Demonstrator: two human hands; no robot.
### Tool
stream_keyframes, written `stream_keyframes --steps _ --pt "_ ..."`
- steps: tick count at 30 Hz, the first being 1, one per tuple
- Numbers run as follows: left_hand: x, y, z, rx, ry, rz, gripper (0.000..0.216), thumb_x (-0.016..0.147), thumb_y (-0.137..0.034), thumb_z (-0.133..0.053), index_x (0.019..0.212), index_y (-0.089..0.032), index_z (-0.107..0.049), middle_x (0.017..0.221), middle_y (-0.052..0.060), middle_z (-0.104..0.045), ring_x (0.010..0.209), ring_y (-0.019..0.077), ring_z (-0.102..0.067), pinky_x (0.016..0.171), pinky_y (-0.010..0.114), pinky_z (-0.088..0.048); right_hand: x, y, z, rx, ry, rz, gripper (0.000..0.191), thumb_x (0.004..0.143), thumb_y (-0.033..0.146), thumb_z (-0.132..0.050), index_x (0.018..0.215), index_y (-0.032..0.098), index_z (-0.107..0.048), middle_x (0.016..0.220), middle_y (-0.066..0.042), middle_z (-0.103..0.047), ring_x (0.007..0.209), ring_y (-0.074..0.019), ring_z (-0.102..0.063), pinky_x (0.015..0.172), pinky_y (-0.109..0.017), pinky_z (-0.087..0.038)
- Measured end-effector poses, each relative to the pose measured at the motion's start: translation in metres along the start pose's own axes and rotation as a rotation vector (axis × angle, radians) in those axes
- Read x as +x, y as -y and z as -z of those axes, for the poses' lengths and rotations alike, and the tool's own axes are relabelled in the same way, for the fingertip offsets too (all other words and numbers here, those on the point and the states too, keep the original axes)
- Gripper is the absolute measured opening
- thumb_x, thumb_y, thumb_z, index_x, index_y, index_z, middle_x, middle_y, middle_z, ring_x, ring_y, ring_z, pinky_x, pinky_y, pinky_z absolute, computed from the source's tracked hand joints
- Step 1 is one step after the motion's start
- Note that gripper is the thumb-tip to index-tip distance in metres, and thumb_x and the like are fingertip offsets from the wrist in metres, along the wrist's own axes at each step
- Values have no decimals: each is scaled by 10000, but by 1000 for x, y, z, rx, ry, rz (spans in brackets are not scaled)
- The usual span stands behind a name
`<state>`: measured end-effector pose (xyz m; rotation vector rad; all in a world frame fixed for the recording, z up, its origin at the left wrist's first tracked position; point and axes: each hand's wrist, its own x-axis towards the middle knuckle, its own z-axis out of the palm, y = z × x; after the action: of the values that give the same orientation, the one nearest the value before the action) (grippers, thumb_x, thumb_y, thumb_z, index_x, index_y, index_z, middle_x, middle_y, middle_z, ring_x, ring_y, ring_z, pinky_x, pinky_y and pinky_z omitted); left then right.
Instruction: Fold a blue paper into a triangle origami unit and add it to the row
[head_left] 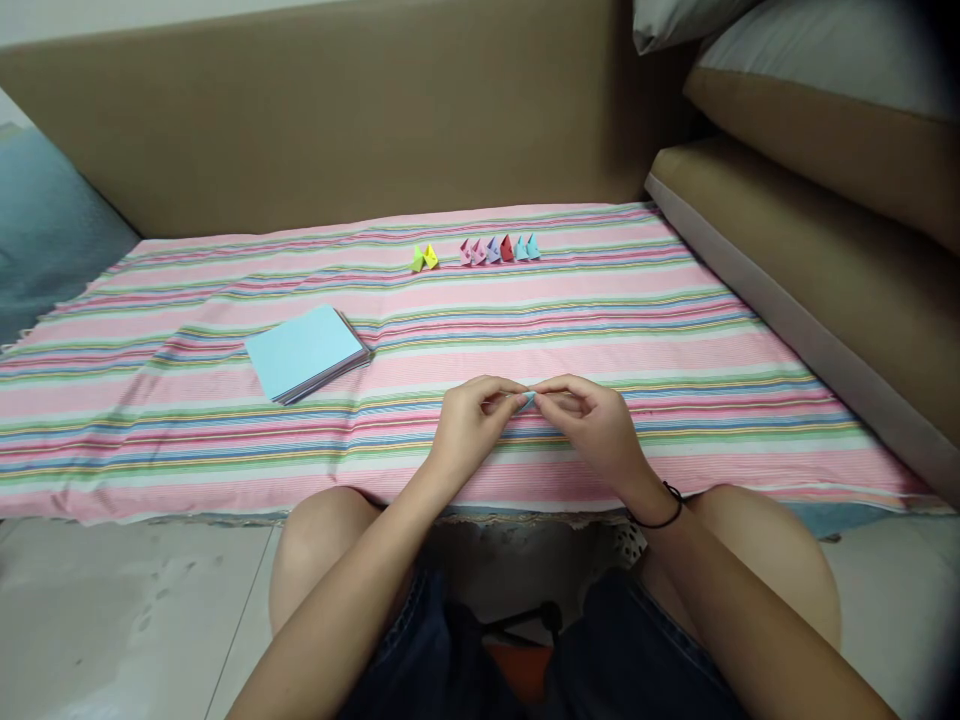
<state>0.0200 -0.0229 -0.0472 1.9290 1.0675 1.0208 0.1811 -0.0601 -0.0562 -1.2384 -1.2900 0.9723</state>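
Between the fingertips of both hands is a small folded piece of light-blue paper (529,398), mostly covered by the fingers. My left hand (472,420) pinches its left side. My right hand (596,425) pinches the right side, with a black band round that wrist. Both hands hover over or rest on the striped cloth (420,370); I cannot tell which. To the left lies a stack of coloured paper (304,350) with a light-blue sheet on top.
At the back stands a row of small folded paper pieces: yellow ones (430,257), pink ones (478,252), a purple one (493,250), a red one (507,248) and light-blue ones (533,247). Brown cushions (795,230) border the right, a brown backrest (375,110) the rear.
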Motion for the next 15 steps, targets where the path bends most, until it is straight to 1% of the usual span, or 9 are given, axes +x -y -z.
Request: stream_keyframes --steps 4,9,15 --pt "-1 1 -2 23 -29 -31 140 803 -284 -633 884 -183 -687 881 45 -709 760 143 -643 680 235 -506 -3 2 -3 -37 -33 46 123 762 251 -646 861 191 -686 866 -43 -732 832 -213 -705 782 -325 -576" --pt "-3 0 -4 165 -29 -143 128 812 -230 -600 927 -190 -642 903 38 -674 720 121 -614 635 219 -508 -5 2 -4 -44 -58 57 105 763 255 -649 849 198 -664 828 -37 -730 809 -212 -709 777 -341 -591" --pt "-4 -3 -4 218 -19 -270 127 836 -183 -552 943 -173 -619 916 57 -676 809 138 -623 675 225 -510 -4 3 -3 -14 -40 59 120 766 287 -662 848 200 -651 857 -37 -727 837 -212 -706 795 -340 -591"
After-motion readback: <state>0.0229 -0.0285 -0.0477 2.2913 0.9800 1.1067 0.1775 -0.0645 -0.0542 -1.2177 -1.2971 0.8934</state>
